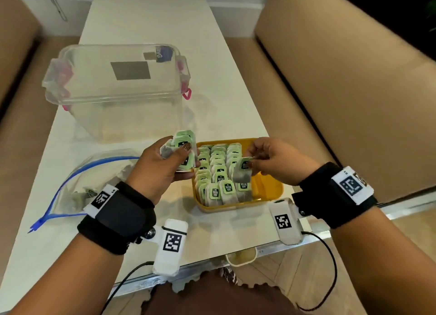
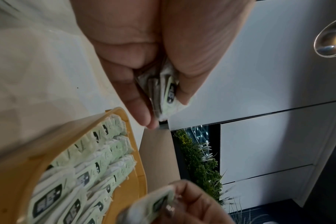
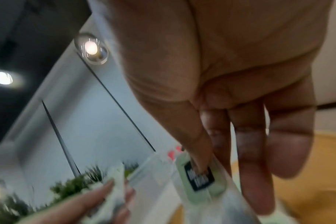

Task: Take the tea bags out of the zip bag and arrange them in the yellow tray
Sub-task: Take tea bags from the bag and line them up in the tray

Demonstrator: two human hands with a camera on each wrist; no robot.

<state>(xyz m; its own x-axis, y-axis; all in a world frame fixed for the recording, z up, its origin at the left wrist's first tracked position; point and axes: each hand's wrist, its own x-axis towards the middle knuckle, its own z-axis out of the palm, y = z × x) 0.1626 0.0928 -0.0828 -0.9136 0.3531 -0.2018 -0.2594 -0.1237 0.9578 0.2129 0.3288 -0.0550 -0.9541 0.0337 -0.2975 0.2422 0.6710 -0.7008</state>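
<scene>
3 rows of tea bags point(image 1: 218, 173) fill yellow tray point(image 1: 269, 189); 1 in right hand point(image 1: 278, 163).

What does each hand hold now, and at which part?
The left hand grips a bunch of tea bags around the middle. The right hand pinches one tea bag at its top edge.

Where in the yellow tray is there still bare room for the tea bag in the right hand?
Bare floor shows along the yellow tray's right side, between the third row of tea bags and the right wall. The rest is packed. The right hand holds the single tea bag there.
</scene>
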